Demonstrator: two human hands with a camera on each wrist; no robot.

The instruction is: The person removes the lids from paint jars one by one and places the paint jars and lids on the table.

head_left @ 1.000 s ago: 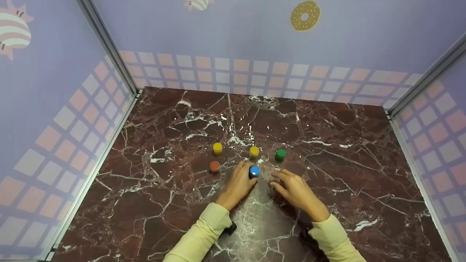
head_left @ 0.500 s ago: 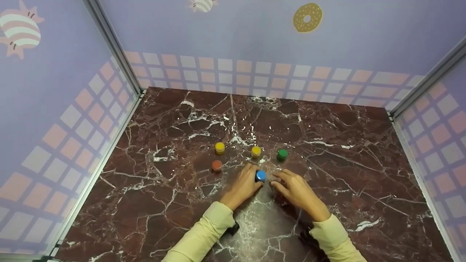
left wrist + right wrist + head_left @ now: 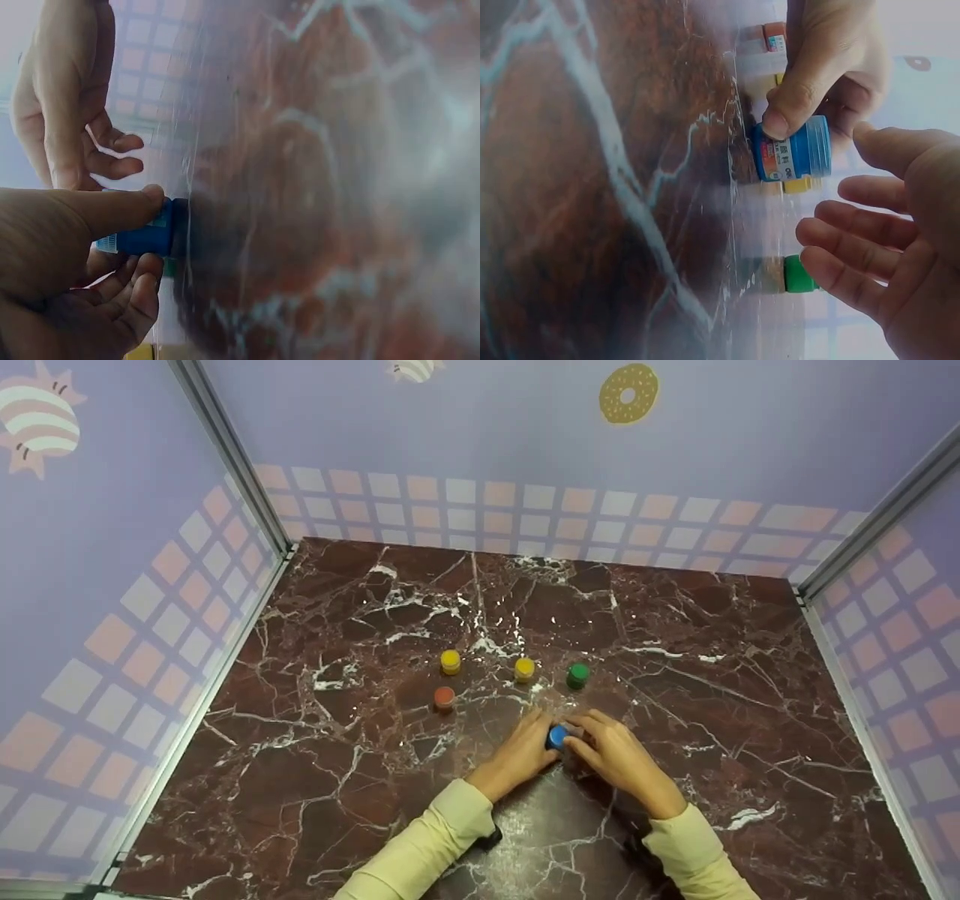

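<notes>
A small blue paint jar (image 3: 557,737) stands on the marble-patterned tabletop (image 3: 337,802) between my two hands. My left hand (image 3: 521,750) pinches it; in the right wrist view its thumb presses the printed label of the jar (image 3: 784,156). My right hand (image 3: 619,754) is just to the jar's right. In the right wrist view the fingers of my right hand (image 3: 922,232) are spread and loosely bent beside the ribbed lid, with a gap between them and the jar.
Beyond the hands stand two yellow-lidded jars, one left (image 3: 450,662) and one in the middle (image 3: 524,670). A green-lidded jar (image 3: 577,676) is to the right, an orange-red one (image 3: 444,699) to the left. Patterned panels (image 3: 465,442) enclose the table's back and sides.
My left hand has moved right and slightly nearer, bringing the blue jar close to the right hand. The right hand has barely moved. The other jars have stayed in place.
</notes>
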